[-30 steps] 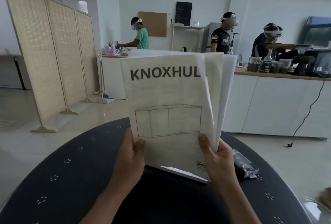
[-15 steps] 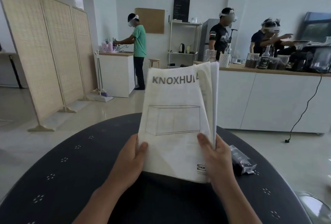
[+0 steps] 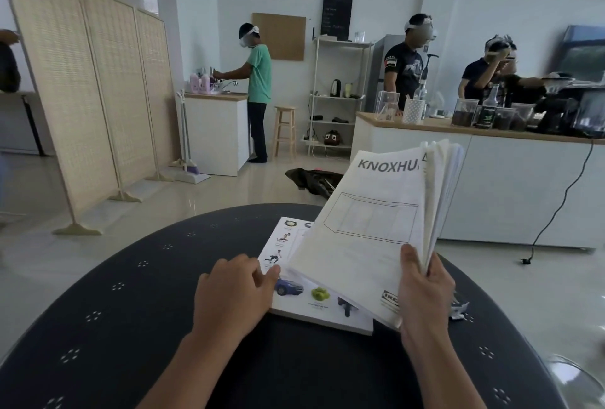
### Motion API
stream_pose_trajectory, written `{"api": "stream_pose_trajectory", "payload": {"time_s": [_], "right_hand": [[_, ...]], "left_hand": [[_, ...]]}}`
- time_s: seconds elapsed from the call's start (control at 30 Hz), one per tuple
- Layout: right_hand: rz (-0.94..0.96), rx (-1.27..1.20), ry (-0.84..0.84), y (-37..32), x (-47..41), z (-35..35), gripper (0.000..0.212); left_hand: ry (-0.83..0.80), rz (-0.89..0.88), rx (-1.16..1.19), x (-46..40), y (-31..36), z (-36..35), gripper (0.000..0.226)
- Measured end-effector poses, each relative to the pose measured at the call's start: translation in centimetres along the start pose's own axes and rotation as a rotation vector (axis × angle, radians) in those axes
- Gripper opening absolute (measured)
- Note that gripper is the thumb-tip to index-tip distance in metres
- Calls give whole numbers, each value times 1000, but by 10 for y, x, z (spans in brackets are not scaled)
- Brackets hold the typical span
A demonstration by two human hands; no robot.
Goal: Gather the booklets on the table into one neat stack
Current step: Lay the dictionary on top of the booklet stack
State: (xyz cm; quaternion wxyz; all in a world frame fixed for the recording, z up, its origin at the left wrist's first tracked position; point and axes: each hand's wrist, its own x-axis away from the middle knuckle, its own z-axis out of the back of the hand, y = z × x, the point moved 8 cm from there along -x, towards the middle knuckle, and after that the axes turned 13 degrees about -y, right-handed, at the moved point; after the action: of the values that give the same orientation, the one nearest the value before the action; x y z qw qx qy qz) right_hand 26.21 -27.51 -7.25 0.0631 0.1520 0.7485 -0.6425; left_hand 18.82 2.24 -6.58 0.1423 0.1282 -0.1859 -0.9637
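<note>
Head view: booklets partly gathered, risk of slippage.

Right hand (image 3: 425, 291) fingers grasp the lower corner of the tilted bundle of booklets (image 3: 370, 228), its far pages fanning loose; a one-handed pinch could let sheets slide out. Left hand (image 3: 234, 294) lies released, fingertips touching the picture booklet (image 3: 304, 297) flat on the desk (image 3: 131, 310); pushing may skew it.

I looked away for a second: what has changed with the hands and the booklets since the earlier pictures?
The left hand let go of the white KNOXHULT booklet bundle and dropped to the illustrated booklet lying on the dark round table. The bundle tilted right, held now by the right hand alone. The right hand's grip stayed.
</note>
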Motion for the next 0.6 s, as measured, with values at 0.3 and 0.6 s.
{"api": "stream_pose_trajectory", "payload": {"time_s": [0.3, 0.6], "right_hand": [[-88, 76, -65, 17, -3, -4, 18], [-275, 96, -160, 40, 1, -17, 22]], "left_hand": [[-77, 215, 12, -1, -25, -7, 80], [-185, 287, 348, 5, -27, -4, 73]]}}
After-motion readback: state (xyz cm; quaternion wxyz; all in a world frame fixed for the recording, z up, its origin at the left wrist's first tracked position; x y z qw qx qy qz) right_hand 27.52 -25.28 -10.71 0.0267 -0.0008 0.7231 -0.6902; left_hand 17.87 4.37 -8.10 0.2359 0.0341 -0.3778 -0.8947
